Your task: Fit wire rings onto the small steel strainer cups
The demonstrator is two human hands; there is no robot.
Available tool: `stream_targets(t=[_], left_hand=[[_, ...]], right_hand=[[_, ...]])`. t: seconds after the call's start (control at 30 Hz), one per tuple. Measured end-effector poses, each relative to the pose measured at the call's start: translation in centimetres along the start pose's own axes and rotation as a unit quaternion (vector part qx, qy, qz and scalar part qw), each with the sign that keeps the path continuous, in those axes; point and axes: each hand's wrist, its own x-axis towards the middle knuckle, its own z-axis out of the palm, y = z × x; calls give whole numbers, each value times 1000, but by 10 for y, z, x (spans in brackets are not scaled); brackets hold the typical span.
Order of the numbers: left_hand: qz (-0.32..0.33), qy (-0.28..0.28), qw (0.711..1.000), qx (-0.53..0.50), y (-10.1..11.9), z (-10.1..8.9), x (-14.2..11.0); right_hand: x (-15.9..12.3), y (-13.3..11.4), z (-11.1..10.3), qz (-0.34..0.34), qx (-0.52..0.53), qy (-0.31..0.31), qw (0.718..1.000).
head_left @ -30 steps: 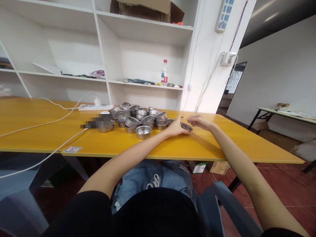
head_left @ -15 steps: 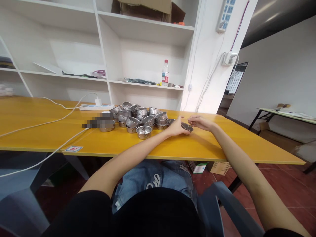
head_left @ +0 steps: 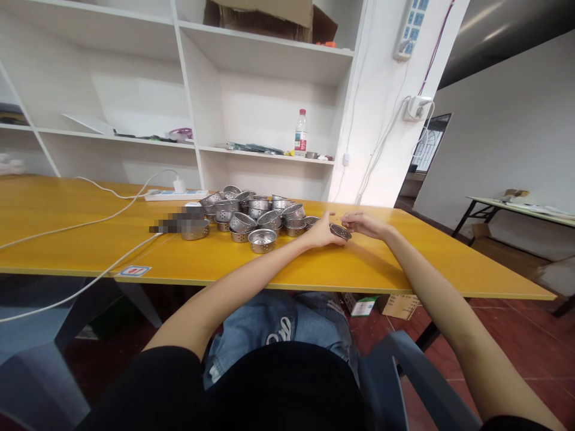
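A small perforated metal strainer cup (head_left: 340, 231) is held between both hands above the yellow table (head_left: 251, 263). My left hand (head_left: 322, 230) cradles it from the left with curled fingers. My right hand (head_left: 365, 223) pinches at its right rim with fingers drawn together. Just left of the hands lies a heap of several identical steel strainer cups (head_left: 256, 214), one of them (head_left: 262, 240) standing apart at the front.
A white power strip (head_left: 173, 194) and its cables (head_left: 85, 224) run across the table's left half. White shelves behind hold a plastic bottle (head_left: 300, 133) and a cardboard box (head_left: 269, 13). A grey chair (head_left: 422, 383) is at my right, another table (head_left: 521, 208) far right.
Both hands stay on the strainer cup with almost no movement; the right hand's fingers have shifted slightly on its rim.
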Motion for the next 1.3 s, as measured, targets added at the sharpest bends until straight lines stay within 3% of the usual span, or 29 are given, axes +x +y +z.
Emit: stream_targets(t=[0.73,1.13,1.3], left_hand=[[10,-1,1000,9,-6,0,5],[13,-3,1000,28,-7,0,7],[12,-6,1000,18,-9,1,8]], right_hand=[[-2,-3,5,-12,-37,22,999],[0,2,4,-3,-107,38,994],[2,5,14,5,-46,61,997]])
